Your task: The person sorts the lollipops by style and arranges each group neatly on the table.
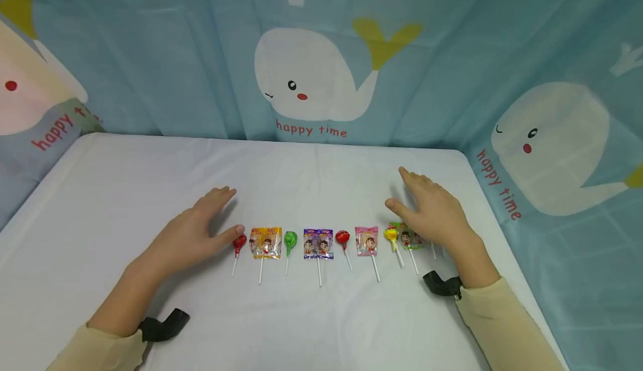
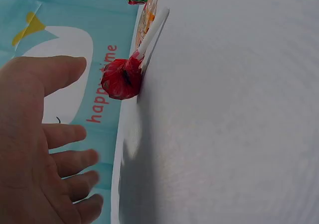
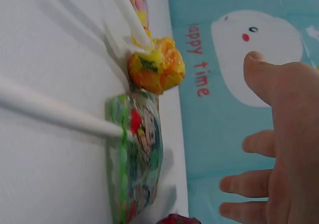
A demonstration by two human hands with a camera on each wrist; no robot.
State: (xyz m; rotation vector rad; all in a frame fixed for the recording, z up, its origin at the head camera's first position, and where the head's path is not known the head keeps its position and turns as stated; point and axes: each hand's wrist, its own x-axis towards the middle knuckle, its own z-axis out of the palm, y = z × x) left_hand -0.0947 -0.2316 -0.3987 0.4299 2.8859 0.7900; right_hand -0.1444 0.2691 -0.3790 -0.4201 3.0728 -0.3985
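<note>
Several wrapped lollipops lie in a row across the white table, sticks toward me. My left hand [image 1: 193,237], fingers extended, hovers at the row's left end, its thumb overlapping a red lollipop [image 1: 239,242]; the left wrist view shows a gap between the thumb and that red lollipop [image 2: 121,79]. Over the right end is my right hand [image 1: 434,209], fingers spread and holding nothing. Beneath it are a yellow lollipop [image 1: 391,235] and a green flat-packet lollipop [image 1: 413,241]. More sticks [image 1: 433,251] poke out there, their heads hidden by the hand. A dark red wrapper [image 3: 178,219] shows in the right wrist view.
Between the hands are an orange flat-packet lollipop [image 1: 271,244], a green round one [image 1: 290,240], a purple packet [image 1: 318,244], another red one [image 1: 342,237] and a pink packet [image 1: 366,241]. A blue whale-print curtain [image 1: 201,70] hangs behind the table [image 1: 321,187].
</note>
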